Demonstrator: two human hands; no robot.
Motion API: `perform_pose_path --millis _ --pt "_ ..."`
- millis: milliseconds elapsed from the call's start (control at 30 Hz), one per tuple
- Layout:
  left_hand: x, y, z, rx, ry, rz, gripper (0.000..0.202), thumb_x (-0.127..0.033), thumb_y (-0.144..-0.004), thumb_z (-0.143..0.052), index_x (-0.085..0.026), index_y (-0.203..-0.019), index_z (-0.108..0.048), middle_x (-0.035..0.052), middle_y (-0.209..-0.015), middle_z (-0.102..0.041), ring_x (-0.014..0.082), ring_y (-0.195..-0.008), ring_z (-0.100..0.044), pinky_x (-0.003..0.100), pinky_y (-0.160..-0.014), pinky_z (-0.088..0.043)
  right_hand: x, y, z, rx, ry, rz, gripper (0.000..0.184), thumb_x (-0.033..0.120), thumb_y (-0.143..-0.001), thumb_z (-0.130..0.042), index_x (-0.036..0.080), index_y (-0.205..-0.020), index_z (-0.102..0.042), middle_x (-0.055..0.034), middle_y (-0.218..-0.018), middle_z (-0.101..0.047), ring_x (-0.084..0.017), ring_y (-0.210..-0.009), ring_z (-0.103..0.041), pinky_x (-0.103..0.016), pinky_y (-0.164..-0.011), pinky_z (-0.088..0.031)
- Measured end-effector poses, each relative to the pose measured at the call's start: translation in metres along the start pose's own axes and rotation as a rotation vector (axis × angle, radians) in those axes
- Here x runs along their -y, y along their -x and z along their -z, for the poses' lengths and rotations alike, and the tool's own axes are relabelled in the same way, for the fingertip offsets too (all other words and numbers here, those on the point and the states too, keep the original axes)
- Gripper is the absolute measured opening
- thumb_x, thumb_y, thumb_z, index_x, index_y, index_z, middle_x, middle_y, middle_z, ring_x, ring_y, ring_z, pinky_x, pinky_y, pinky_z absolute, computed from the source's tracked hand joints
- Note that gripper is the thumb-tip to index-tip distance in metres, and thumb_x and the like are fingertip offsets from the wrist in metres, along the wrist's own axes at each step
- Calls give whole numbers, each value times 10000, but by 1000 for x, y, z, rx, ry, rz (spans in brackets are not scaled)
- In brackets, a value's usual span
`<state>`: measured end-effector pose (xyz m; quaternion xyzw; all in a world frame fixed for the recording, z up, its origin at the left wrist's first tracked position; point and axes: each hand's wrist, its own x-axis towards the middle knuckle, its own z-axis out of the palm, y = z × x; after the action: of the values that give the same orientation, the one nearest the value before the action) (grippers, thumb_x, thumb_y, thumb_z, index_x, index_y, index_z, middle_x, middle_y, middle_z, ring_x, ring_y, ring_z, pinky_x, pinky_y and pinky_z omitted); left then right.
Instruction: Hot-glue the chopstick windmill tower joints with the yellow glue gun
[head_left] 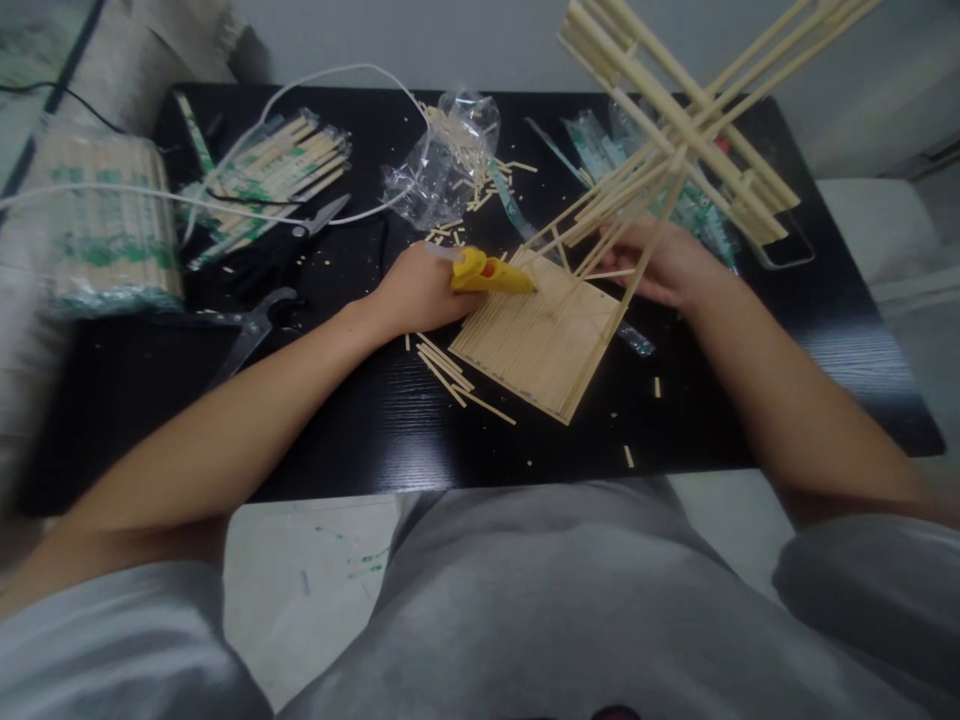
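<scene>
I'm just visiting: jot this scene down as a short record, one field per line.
Left grip: holding a yellow glue gun
Right grip: at the stick model, partly hidden by sticks
Model: flat slatted base, crossed sticks above
Table: black, littered with stick offcuts
Table's left: wrapped stick bundle, scissors
Far side: crumpled clear bag

We note that the left hand hides the handle of the yellow glue gun. The wooden structure partly covers the fingers of the right hand; we cannot confirm their hold. Its upper end is cut off by the top edge. We find the print on the wrapped bundle blurred. 1 dark object at the bottom edge is cut off, unidentifiable.
</scene>
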<state>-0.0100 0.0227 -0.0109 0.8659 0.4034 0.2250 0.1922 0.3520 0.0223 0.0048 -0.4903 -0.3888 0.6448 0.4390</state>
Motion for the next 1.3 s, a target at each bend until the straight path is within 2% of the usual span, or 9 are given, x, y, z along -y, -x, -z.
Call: perform_pose_path --millis 133,433,633,900,1033,1133,1300 --pt "0 0 0 6 8 1 165 -319 -915 -830 -244 -1061 -813 59 -974 -839 312 -1084 -818 405 -965 -619 -1 -1 2 3 23 10 208 107 -1195 -778 207 -1015 -753 -9 -796 -792 -175 -764 -847 -299 -836 -786" --pt "-3 0 2 21 16 20 176 -315 -921 -845 -242 -1078 -817 72 -984 -837 331 -1120 -811 429 -1013 -621 -1 1 2 6 13 17 230 98 -1190 -788 199 -983 -791 -32 -826 -806 -187 -767 -838 -310 -825 -782" --pt "-6 -1 4 35 28 47 146 -309 -917 -836 -233 -1039 -808 74 -1000 -831 333 -1111 -810 443 -1024 -614 -1 0 2 -7 16 13 243 82 -1198 -748 196 -990 -798 -27 -805 -793 -182 -768 -835 -300 -841 -777" --pt "-3 0 3 22 28 15 144 -309 -918 -834 -247 -1046 -812 67 -970 -832 324 -1114 -814 435 -1012 -630 3 4 -6 -42 25 -4 311 46 -1217 -695 184 -953 -784 -46 -841 -812 -175 -744 -822 -303 -822 -753" --pt "-3 0 2 19 29 20 143 -318 -924 -820 -258 -1053 -820 56 -948 -834 318 -1093 -819 424 -981 -634 5 6 -9 -38 30 -13 282 90 -1200 -774 190 -937 -766 -39 -819 -800 -174 -732 -830 -282 -799 -755" --pt "-3 0 1 15 26 23 146 -318 -924 -818 -256 -1055 -824 59 -946 -837 313 -1074 -821 421 -965 -631 5 6 -9 -30 23 -17 262 83 -1196 -765 201 -961 -776 -28 -806 -805 -171 -735 -833 -264 -773 -755" --pt "-2 0 2 13 33 23 151 -324 -920 -824 -263 -1058 -826 54 -941 -839 316 -1079 -825 412 -944 -628 3 4 -5 -31 28 -6 230 99 -1179 -804 199 -973 -788 -39 -849 -813 -181 -758 -833 -302 -832 -765"
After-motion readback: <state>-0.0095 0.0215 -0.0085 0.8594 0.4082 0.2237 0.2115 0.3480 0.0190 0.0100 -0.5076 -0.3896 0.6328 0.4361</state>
